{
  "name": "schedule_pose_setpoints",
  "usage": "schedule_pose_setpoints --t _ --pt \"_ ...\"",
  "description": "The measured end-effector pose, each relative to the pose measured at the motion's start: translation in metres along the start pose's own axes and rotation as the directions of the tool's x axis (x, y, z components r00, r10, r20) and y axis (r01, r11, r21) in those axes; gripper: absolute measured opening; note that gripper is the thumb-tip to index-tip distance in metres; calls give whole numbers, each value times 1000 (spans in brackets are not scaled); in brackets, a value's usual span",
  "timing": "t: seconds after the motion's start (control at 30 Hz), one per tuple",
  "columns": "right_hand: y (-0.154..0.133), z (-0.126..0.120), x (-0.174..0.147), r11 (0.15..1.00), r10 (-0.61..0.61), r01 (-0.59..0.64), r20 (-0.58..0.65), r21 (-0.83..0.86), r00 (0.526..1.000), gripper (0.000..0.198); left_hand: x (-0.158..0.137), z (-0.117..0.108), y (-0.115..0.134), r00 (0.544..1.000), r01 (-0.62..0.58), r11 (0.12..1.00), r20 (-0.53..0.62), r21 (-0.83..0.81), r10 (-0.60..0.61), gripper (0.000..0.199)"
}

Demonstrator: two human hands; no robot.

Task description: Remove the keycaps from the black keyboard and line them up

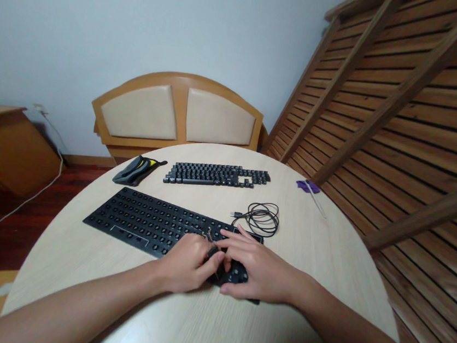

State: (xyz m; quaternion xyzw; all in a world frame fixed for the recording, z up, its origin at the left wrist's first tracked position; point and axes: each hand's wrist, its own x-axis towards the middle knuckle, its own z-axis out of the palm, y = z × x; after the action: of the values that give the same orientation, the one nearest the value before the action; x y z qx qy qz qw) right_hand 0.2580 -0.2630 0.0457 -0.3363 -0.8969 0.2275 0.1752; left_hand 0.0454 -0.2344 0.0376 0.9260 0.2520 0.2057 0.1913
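A black keyboard base (133, 213), most of its switches bare, lies at a slant on the table. My left hand (189, 260) is closed over its right part, thumb and fingers pinching a small dark tool with thin wire prongs, which looks like a keycap puller (210, 235). My right hand (251, 265) rests on the right end of the keyboard, fingers spread, thumb by the near edge and fingertips close to the tool. A few dark keycaps (237, 274) show beneath the right palm. What lies under the fingertips is hidden.
Black keycaps (203, 173) are laid out in keyboard order farther back on the round table (194, 327). A coiled USB cable (262, 219) lies behind my right hand. A grey-and-yellow pouch (135, 171) is at left, a purple item (307, 186) with a thin rod at right.
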Motion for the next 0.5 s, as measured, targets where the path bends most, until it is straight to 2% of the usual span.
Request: schedule_pose_setpoints --t 0.23,0.33,0.5 --pt "-1 2 0 998 -2 0 -39 -64 999 39 -1 4 -9 998 49 996 -54 77 -45 56" --pt "0 3 0 997 -23 19 -38 -79 999 28 -2 6 -10 993 110 992 -41 63 -108 57" --pt "1 6 1 997 -30 26 -51 -72 998 21 0 7 -10 978 208 978 7 -34 -208 56"
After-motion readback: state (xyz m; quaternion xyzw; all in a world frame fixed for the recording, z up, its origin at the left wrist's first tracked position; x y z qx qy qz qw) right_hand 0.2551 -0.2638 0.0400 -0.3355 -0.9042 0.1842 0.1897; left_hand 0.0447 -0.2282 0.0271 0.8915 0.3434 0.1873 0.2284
